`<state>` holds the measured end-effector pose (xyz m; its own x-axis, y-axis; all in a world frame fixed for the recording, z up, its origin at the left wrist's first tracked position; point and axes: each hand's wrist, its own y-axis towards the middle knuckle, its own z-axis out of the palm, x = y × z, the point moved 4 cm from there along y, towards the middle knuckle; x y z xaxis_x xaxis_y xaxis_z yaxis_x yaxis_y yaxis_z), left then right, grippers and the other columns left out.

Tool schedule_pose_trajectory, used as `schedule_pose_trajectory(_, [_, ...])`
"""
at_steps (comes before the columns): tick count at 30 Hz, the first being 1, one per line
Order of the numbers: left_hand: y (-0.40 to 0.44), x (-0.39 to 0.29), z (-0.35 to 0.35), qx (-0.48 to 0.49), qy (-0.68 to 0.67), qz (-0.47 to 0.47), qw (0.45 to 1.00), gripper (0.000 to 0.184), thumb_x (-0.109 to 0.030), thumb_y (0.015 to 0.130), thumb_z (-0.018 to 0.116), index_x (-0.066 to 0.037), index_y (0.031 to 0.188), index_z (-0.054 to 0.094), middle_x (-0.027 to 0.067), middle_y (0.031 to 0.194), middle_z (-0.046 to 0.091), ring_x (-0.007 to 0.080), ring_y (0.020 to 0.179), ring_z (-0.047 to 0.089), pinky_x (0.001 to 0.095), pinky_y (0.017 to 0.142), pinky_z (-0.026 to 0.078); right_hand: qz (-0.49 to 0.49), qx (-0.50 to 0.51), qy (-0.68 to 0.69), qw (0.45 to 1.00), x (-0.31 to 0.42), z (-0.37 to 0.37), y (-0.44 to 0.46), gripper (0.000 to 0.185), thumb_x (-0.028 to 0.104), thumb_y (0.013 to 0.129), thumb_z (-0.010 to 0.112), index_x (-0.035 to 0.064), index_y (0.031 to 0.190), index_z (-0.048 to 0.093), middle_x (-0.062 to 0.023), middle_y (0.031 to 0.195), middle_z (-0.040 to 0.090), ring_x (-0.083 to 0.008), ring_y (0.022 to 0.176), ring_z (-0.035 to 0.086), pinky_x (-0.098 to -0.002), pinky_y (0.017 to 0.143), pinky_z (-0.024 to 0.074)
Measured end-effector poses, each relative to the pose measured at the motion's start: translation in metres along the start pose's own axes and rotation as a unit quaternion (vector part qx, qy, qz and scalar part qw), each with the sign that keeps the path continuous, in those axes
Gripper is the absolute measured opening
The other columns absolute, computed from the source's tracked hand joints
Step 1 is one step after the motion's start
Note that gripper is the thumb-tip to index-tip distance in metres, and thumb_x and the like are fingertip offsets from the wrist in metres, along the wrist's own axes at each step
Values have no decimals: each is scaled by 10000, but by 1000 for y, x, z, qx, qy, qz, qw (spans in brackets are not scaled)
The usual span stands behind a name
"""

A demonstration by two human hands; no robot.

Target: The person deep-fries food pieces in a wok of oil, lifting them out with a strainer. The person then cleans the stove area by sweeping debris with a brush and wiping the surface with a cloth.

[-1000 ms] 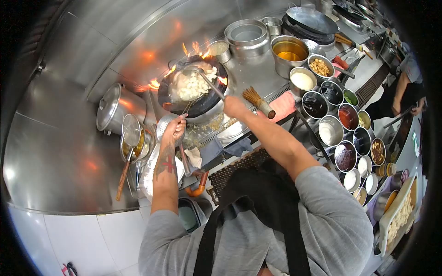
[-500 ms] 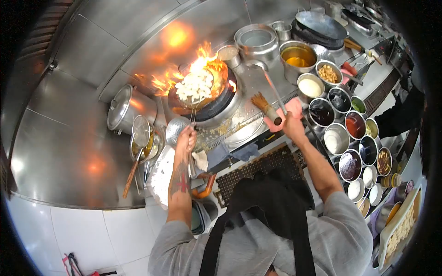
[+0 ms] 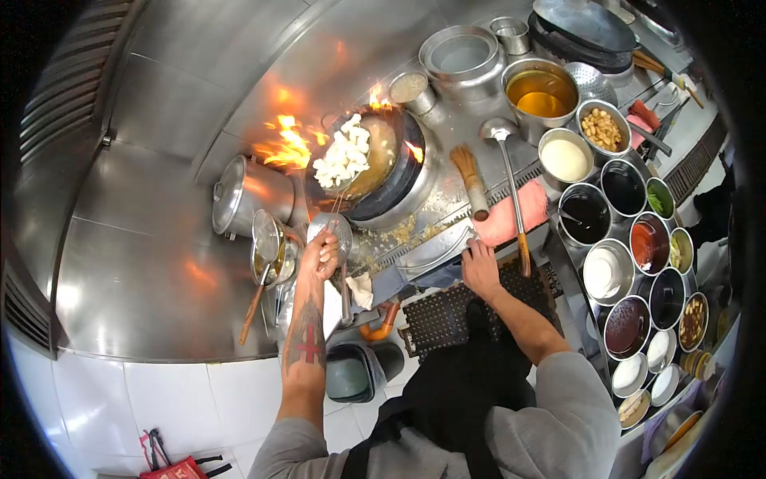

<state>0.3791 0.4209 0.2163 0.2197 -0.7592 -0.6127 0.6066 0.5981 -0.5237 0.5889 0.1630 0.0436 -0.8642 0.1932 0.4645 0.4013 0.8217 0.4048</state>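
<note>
My left hand (image 3: 321, 254) is closed around the thin wire handle of a strainer (image 3: 341, 188). The strainer is heaped with white chunks of food (image 3: 345, 155) and sits over the left side of a wok (image 3: 388, 148), with flames rising beside it. Below the handle, partly behind my left hand, lies a perforated skimmer (image 3: 341, 237). At the front edge of the stove, my right hand (image 3: 481, 270) has its fingers extended and nothing visible in them. Just right of it a ladle (image 3: 512, 190) rests across a pink cloth (image 3: 511, 217), near a bamboo brush (image 3: 471, 182).
A lidded pot (image 3: 254, 194) stands left of the wok. Another strainer (image 3: 267, 235) rests over a bowl of oil. Rightward are an oil pot (image 3: 519, 120), a pan of fried pieces (image 3: 621, 152) and several sauce containers (image 3: 585, 214). A rubber mat (image 3: 437, 322) covers the floor.
My right hand has let go of the ladle, which now lies on the cloth, and has moved to the stove edge. The flames have shrunk. My left hand still holds the strainer.
</note>
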Motion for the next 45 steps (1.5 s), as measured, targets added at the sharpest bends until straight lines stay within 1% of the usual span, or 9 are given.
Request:
schedule_pose_trajectory(4, [0, -1, -8, -47, 16, 26, 998, 140, -58, 928, 401, -62, 1067, 383, 38, 664, 411, 55, 412, 348, 158, 287, 257, 44, 292, 64, 953, 4, 38, -36, 347, 148, 776, 501, -5, 1086, 524, -171, 1213, 466, -299, 1154, 415, -440, 950, 328])
schedule_pose_trajectory(9, [-4, -3, -10, -5, 33, 6, 999, 244, -63, 918, 413, -33, 1160, 431, 36, 675, 421, 50, 408, 341, 150, 284, 262, 25, 290, -221, 931, -86, 144, -66, 560, 191, 899, 325, 12, 1407, 174, -114, 1459, 216, -221, 1361, 158, -460, 1076, 181])
schedule_pose_trajectory(13, [-4, -7, -27, -37, 21, 45, 998, 173, -58, 921, 412, -28, 1091, 412, 35, 677, 418, 49, 407, 343, 155, 272, 272, 257, 457, -6, 851, -90, 148, -39, 347, 199, 827, 484, -2, 1087, 593, -133, 1103, 609, -238, 1068, 566, -417, 858, 464])
schedule_pose_trajectory(15, [-3, -12, -12, -20, 31, 32, 999, 150, -63, 923, 415, -42, 1068, 383, 39, 681, 422, 52, 403, 345, 157, 269, 276, -29, 559, -15, 829, -6, 84, -25, 293, 224, 784, 539, -5, 924, 656, -145, 1029, 645, -242, 918, 638, -417, 774, 503])
schedule_pose_trajectory(19, [-17, -21, -7, -61, 39, 49, 996, 169, -35, 919, 400, -37, 1083, 358, 40, 697, 422, 39, 405, 343, 150, 269, 278, 104, 322, -17, 941, 19, -25, 48, 203, 146, 778, 510, -7, 820, 638, -184, 817, 654, -301, 769, 652, -394, 712, 501])
schedule_pose_trajectory(21, [-15, -17, 1, -23, 52, 17, 998, 214, -46, 918, 412, -25, 1130, 433, 29, 653, 417, 44, 408, 336, 152, 286, 271, 204, -56, -85, 974, -29, -44, 99, 196, 133, 764, 548, -8, 900, 567, -189, 803, 611, -328, 830, 614, -405, 746, 493])
schedule_pose_trajectory(26, [-12, -11, 13, 17, -12, -14, 1000, 237, -35, 918, 385, -12, 1148, 439, 31, 655, 423, 46, 409, 333, 154, 294, 255, 281, 156, 8, 947, -72, 8, 137, 397, 155, 759, 574, 15, 1126, 513, -234, 1099, 540, -350, 1101, 487, -430, 854, 444])
schedule_pose_trajectory(33, [7, 12, -12, 79, 30, 13, 996, 274, -40, 912, 375, -9, 1185, 383, 28, 663, 419, 45, 431, 344, 160, 317, 270, 137, 221, -74, 963, -75, 14, 108, 533, 240, 733, 650, 89, 1210, 467, -175, 880, 644, -379, 832, 614, -446, 781, 487])
schedule_pose_trajectory(45, [-57, -52, -102, 68, -55, 6, 996, 83, -7, 890, 381, -62, 937, 420, 33, 670, 432, 45, 407, 337, 161, 278, 253, 205, 44, -71, 975, 8, -37, 57, 452, 260, 721, 671, 45, 1098, 548, -244, 958, 609, -419, 903, 576, -451, 811, 454])
